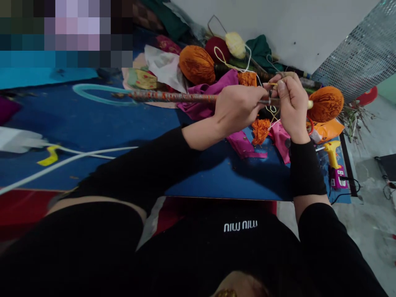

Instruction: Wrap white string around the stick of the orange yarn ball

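My left hand (236, 105) is closed around a long patterned stick (173, 97) held level above the table. At the stick's right end sits a ball wrapped in gathered orange cloth (328, 104). My right hand (292, 97) is beside the left, its thumb and finger pinching a thin yellow strand (272, 84) just over the stick. Whether the right palm also touches the stick is hidden. Beneath the hands lie purple cloth (198, 109), scraps of orange cloth (260, 131) and pink cloth (280, 140).
Behind lie another orange cloth-covered ball (197, 64), a pale yellow yarn ball (235, 44) and dark red cloth (217, 48). A yellow glue gun (333, 152) stands by the right table edge. White cables (77, 156) cross the blue table (201, 177) at left. Metal mesh (355, 53) rises at right.
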`<state>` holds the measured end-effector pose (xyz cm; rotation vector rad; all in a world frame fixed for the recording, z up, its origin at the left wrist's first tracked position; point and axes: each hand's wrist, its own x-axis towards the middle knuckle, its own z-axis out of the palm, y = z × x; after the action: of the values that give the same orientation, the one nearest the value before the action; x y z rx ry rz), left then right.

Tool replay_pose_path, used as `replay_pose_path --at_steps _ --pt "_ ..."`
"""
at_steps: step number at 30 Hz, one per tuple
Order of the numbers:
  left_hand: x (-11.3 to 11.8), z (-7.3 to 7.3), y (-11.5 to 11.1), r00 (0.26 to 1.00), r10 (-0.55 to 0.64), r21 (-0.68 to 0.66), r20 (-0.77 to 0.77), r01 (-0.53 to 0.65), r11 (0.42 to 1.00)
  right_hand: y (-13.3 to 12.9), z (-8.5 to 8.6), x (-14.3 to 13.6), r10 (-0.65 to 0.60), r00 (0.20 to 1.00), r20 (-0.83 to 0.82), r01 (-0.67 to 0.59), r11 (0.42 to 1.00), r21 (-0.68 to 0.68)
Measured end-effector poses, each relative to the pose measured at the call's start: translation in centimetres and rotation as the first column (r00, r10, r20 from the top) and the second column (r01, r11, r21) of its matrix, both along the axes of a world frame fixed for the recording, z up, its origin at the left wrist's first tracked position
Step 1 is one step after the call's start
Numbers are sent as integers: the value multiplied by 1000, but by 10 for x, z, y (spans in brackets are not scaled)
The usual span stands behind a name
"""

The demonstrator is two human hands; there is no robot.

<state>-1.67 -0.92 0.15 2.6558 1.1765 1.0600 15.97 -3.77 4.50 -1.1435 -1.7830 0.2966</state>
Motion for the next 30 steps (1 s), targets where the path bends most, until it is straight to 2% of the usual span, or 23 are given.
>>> replay_pose_path --at_steps 3,7,11,14,18,19,21,24,27,30 --pt "-1 0 -2 1000 6 49 -30 -4 999 0 -1 1 -31 999 45 30 999 26" --pt "-3 0 -1 998 -25 105 -64 31 994 4 -6 1 24 1000 10 -25 1000 18" --pt "-4 -1 4 999 -20 88 -48 24 996 3 -4 3 47 999 -10 -47 999 -6" --pt "-8 2 7 1000 -25 44 9 24 999 -8 11 15 28 988 -152 -37 998 -57" --pt "-16 11 12 990 7 -15 141 -5 1000 -28 38 49 19 979 -203 -84 943 -321" --pt "-19 14 13 987 20 -18 160 -18 1000 -32 44 59 -3 978 -207 -67 942 -330" --pt "-23 19 15 980 43 -25 195 -39 999 -36 53 77 -63 963 -262 -2 971 -240" --pt "-29 26 17 970 36 -102 239 -12 995 -29 55 100 -96 888 -450 70 995 -75" --pt "-34 32 19 957 -41 -256 288 118 960 -6 46 120 -148 742 -654 100 989 -110" --pt "-36 36 20 917 -95 -377 387 251 892 21 29 133 -240 588 -773 169 970 -173"
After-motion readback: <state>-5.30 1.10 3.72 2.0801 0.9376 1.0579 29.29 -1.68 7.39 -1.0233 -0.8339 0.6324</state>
